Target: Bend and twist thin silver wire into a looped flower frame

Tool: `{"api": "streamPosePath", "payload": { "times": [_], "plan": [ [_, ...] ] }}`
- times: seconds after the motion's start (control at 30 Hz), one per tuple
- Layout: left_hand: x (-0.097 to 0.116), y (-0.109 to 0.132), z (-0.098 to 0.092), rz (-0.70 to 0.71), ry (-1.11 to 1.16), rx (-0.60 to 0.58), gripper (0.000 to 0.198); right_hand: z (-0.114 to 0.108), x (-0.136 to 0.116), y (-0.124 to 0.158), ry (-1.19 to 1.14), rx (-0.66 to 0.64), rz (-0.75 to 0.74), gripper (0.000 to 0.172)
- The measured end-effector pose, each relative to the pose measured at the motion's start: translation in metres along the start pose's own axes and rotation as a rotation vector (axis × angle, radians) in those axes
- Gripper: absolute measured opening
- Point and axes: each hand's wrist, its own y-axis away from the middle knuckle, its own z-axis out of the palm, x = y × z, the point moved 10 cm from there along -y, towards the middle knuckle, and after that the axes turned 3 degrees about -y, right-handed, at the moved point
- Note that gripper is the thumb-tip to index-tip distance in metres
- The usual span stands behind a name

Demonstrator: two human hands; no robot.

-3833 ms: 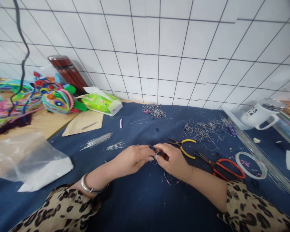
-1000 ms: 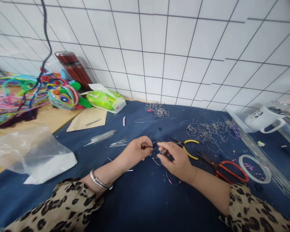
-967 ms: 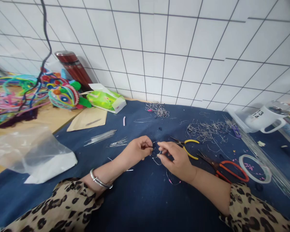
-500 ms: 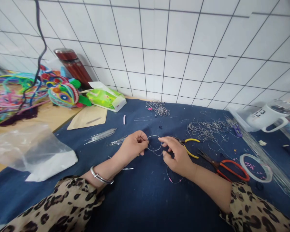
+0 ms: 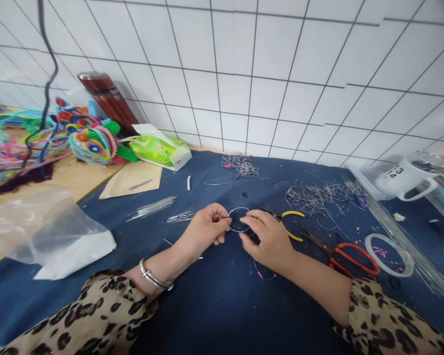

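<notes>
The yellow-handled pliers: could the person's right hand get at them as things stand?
Probably yes: the yellow-handled pliers lie close beside the right hand, handles showing uncovered, though that hand is now at the wire ring.

A thin, silvery wire ring, bent into a nearly round loop, is held over the dark blue bench. The left hand pinches it at nine o'clock; at three o'clock the right hand's fingers cross it, perhaps touching, though the wire is too fine to be sure.
</notes>
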Motion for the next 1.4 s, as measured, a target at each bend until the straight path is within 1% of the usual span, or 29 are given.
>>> {"api": "streamPosePath", "payload": {
  "times": [0.13, 0.27, 0.4, 0.5, 0.57, 0.67, 0.83, 0.97, 1.17, 1.3, 1.4],
  "plan": [
    [-0.001, -0.001, 0.002, -0.001, 0.021, -0.013, 0.014, 0.002, 0.0, 0.001, 0.008, -0.013, -0.011, 0.026],
    [0.003, -0.001, 0.002, 0.018, -0.018, -0.022, 0.013, 0.002, 0.004, 0.001, -0.022, 0.006, -0.011, 0.025],
    [0.012, -0.001, -0.006, 0.087, -0.149, -0.008, 0.009, 0.001, 0.01, 0.0, -0.077, 0.024, -0.002, 0.027],
    [0.02, -0.001, -0.008, 0.144, -0.259, -0.025, 0.005, 0.005, 0.009, 0.001, -0.119, -0.018, -0.031, 0.028],
    [0.022, -0.001, -0.009, 0.155, -0.31, -0.031, 0.004, 0.006, 0.008, 0.001, -0.146, -0.03, -0.054, 0.028],
    [0.022, -0.002, -0.01, 0.153, -0.362, -0.038, 0.001, 0.003, 0.007, 0.001, -0.182, 0.001, -0.051, 0.029],
    [0.026, -0.004, -0.012, 0.174, -0.406, -0.027, 0.003, 0.002, 0.008, 0.0, -0.203, 0.004, -0.019, 0.029],
    [0.03, -0.003, -0.012, 0.218, -0.444, -0.022, 0.005, 0.001, 0.006, -0.001, -0.198, 0.002, -0.021, 0.029],
    [0.024, -0.001, -0.008, 0.203, -0.44, -0.066, 0.011, -0.001, 0.003, -0.001, -0.213, 0.001, -0.038, 0.027],
    [0.031, 0.002, -0.005, 0.263, -0.551, -0.056, 0.012, 0.001, 0.005, -0.001, -0.226, 0.002, -0.018, 0.032],
    [0.037, 0.004, -0.006, 0.309, -0.66, -0.011, 0.01, 0.001, 0.006, -0.001, -0.221, 0.003, -0.009, 0.033]
  ]
}}
